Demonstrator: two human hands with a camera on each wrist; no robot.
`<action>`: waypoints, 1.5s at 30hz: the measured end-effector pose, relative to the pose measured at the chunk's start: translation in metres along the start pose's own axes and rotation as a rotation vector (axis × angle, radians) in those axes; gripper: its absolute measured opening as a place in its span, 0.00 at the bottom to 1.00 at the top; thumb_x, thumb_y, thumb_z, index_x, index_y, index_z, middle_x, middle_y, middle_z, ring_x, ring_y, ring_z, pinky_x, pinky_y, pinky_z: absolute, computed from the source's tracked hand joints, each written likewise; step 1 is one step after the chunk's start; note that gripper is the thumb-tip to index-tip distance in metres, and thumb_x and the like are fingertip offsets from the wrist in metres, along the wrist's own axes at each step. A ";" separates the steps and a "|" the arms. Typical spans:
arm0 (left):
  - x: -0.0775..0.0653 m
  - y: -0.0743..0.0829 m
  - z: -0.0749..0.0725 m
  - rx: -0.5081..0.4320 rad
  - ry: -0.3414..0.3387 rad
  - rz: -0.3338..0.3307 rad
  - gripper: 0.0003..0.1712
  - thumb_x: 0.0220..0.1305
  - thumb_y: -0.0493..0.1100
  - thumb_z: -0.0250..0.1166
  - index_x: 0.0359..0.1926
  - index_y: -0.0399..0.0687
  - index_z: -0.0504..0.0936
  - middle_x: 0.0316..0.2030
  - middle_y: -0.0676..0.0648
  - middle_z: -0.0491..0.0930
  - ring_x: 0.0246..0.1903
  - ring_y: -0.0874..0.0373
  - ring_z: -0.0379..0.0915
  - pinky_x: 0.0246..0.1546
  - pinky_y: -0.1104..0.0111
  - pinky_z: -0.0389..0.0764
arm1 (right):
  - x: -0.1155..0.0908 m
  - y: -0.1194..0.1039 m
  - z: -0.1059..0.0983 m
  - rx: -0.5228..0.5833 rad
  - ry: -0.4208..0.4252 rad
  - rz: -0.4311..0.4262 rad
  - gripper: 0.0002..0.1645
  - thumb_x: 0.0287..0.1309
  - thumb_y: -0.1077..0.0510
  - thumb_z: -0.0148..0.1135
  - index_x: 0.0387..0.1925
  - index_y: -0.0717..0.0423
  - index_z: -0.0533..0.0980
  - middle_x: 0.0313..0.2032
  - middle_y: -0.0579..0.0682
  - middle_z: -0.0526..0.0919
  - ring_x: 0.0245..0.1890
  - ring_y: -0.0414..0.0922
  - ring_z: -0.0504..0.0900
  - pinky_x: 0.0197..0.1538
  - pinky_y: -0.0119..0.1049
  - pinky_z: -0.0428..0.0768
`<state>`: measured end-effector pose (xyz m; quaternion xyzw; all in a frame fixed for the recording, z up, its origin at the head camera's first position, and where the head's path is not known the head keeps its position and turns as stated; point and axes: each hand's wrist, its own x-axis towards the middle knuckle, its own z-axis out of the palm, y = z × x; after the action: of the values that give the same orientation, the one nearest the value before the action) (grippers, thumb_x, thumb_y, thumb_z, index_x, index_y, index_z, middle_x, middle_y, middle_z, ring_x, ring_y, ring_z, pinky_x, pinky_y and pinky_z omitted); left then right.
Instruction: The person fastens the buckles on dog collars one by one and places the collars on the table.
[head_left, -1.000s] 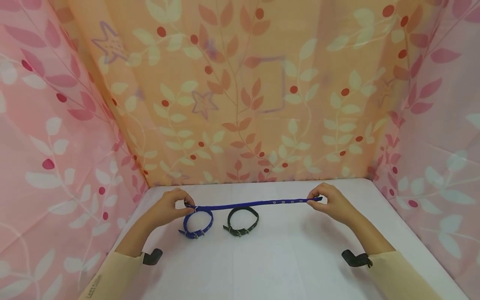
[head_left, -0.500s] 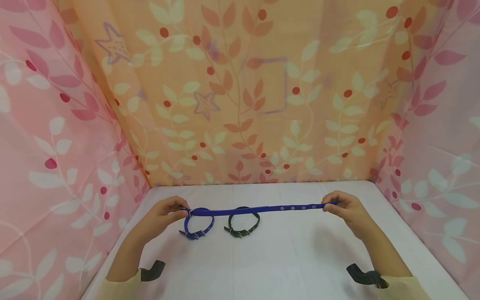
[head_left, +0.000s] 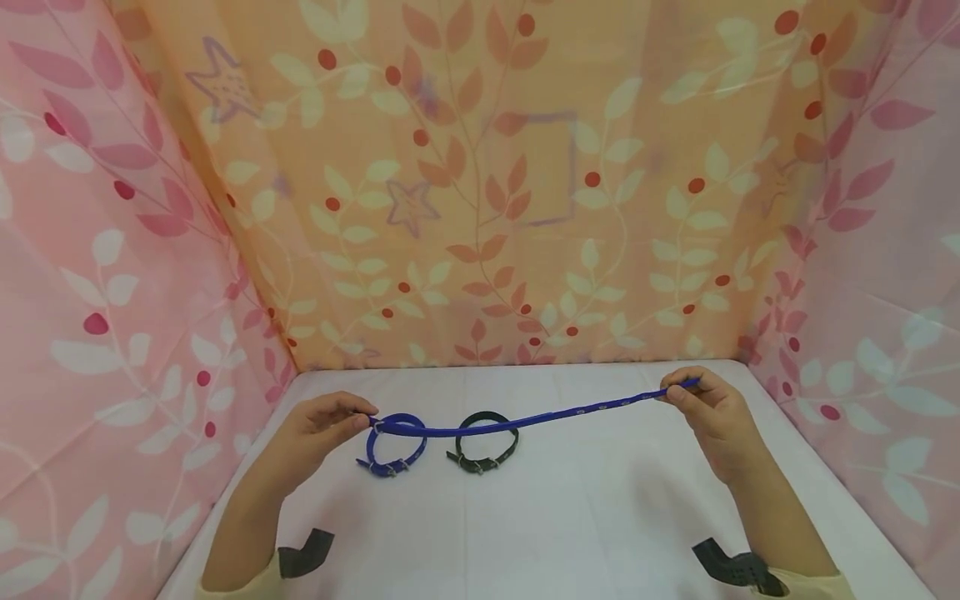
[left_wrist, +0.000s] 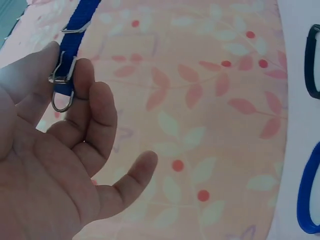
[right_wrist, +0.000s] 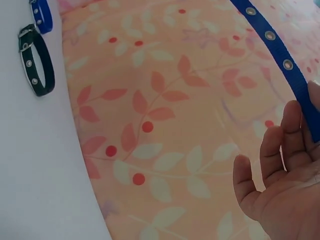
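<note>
A blue collar point(head_left: 480, 430) is stretched lengthwise between both hands above the table, sagging a little toward the left. My left hand point(head_left: 318, 437) pinches its buckle end; the left wrist view shows the metal buckle point(left_wrist: 62, 77) and a D-ring point(left_wrist: 62, 102) by the fingertips. With thumb and fingers my right hand point(head_left: 708, 417) pinches the tip, raised higher than the other end. Metal eyelets point(right_wrist: 270, 35) run along the strap near that hand. Behind the strap, a buckled blue collar point(head_left: 386, 469) and a buckled black collar point(head_left: 480, 465) lie on the table as loops.
The white table point(head_left: 525, 533) carries the two looped collars left of its middle. An orange floral curtain point(head_left: 480, 167) hangs along the back edge, with pink floral curtains at the left point(head_left: 112, 275) and right point(head_left: 870, 333). Black wrist mounts point(head_left: 307, 554) sit at both cuffs.
My right hand has moved right and, lately, up, tilting the collar. My left hand has shifted slightly left and down. Both hands keep their hold; the looped collars stay put.
</note>
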<state>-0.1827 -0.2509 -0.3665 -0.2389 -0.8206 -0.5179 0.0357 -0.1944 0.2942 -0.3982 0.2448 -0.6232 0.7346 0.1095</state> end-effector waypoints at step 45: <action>0.012 0.039 0.103 -0.389 0.384 -0.228 0.19 0.63 0.47 0.74 0.51 0.44 0.83 0.45 0.49 0.89 0.54 0.52 0.82 0.62 0.68 0.76 | -0.010 -0.021 0.081 -0.165 0.037 -0.077 0.16 0.60 0.79 0.62 0.51 0.79 0.74 0.44 0.45 0.87 0.52 0.41 0.83 0.60 0.29 0.79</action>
<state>-0.1571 -0.1435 -0.3776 -0.0451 -0.7058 -0.7019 0.0853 -0.1577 0.2210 -0.3773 0.2452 -0.6696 0.6804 0.1691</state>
